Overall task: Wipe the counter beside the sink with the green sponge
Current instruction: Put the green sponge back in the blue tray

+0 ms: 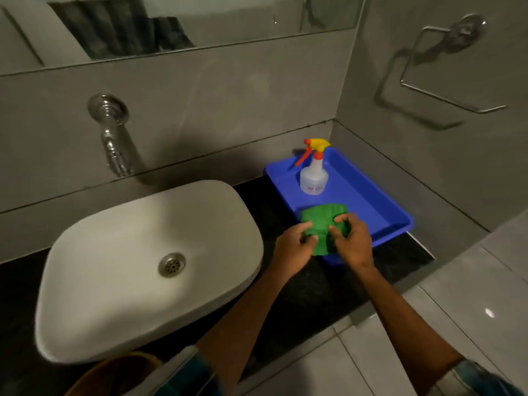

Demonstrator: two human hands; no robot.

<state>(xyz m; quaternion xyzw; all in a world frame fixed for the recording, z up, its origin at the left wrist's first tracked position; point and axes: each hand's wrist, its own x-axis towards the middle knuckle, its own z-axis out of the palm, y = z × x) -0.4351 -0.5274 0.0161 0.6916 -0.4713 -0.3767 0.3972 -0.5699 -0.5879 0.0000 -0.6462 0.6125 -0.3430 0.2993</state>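
Both hands hold the green sponge (324,224) between them: left hand (294,245) pinches its near-left edge, right hand (354,241) has fingers curled over the right side. Sponge is bunched and creased, so it looks soft and thin, more pad than block. Probable reason for the two-handed hold: folding or wringing it into shape before wiping; wiping not yet begun.

Sponge sits above the near end of the blue tray (380,201), apparently lifted; contact with the tray floor cannot be confirmed. Spray bottle (313,178) stands upright at the tray's far end, within reach.

Dark counter (260,204) between tray and sink (114,252) is the likely strip to wipe. Tray covers much of the counter on the right.

Hard to read: sponge underside, counter dirt or wetness (dark stone, dim light), bottle contents. Tap (111,138) above sink, no water seen
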